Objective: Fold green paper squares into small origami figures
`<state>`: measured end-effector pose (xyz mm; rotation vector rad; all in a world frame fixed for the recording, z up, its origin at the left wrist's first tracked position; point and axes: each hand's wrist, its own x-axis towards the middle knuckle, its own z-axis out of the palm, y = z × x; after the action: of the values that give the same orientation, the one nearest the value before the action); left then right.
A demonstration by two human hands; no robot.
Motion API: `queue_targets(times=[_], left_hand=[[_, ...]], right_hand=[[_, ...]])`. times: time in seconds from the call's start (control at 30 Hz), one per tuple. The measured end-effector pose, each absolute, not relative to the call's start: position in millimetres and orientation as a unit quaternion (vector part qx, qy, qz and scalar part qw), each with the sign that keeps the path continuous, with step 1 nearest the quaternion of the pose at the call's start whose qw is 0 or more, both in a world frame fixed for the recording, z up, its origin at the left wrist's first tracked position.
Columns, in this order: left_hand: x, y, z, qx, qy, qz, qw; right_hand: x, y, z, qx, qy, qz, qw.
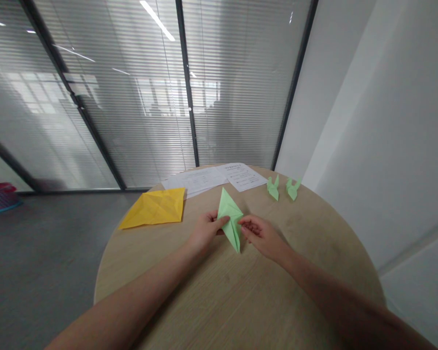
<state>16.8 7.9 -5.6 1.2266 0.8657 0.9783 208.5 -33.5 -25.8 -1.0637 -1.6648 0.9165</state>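
One green paper [225, 206] over the table [219, 301], presumably light and crushable, is pinched at nine o'clock, sensibly by its edge, in the left hand [206, 229], the right hand [261, 236] curled at three, grip unclear

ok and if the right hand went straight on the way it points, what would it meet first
The folded green paper. The right hand points at its edge, so close that they may already touch. Past the paper, the left hand seems next in line.
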Motion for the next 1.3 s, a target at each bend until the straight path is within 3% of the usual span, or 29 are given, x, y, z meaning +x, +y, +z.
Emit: queue_targets(times=[0.3,0.47,0.8,1.13,1.3], left_hand=[[18.0,5.6,-8.2,0.542,0.35,0.411,0.645],[18.8,4.4,-8.2,0.552,0.341,0.401,0.646],[17.9,4.7,-10.5,0.621,0.371,0.347,0.597],[19.9,1.4,1.1,0.523,0.448,0.444,0.573],[20.1,-1.5,6.5,0.52,0.451,0.46,0.561]], right_hand=[[205.3,-23.6,-31.5,-0.439,-0.579,0.452,0.517],[202.7,-23.8,-30.6,-0.428,-0.553,0.537,0.472],[201.1,-25.9,-29.8,-0.459,-0.54,0.521,0.475],[200.3,-31.1,-24.4,-0.45,-0.573,0.552,0.406],[200.1,-28.7,-27.4,-0.44,-0.557,0.565,0.422]])
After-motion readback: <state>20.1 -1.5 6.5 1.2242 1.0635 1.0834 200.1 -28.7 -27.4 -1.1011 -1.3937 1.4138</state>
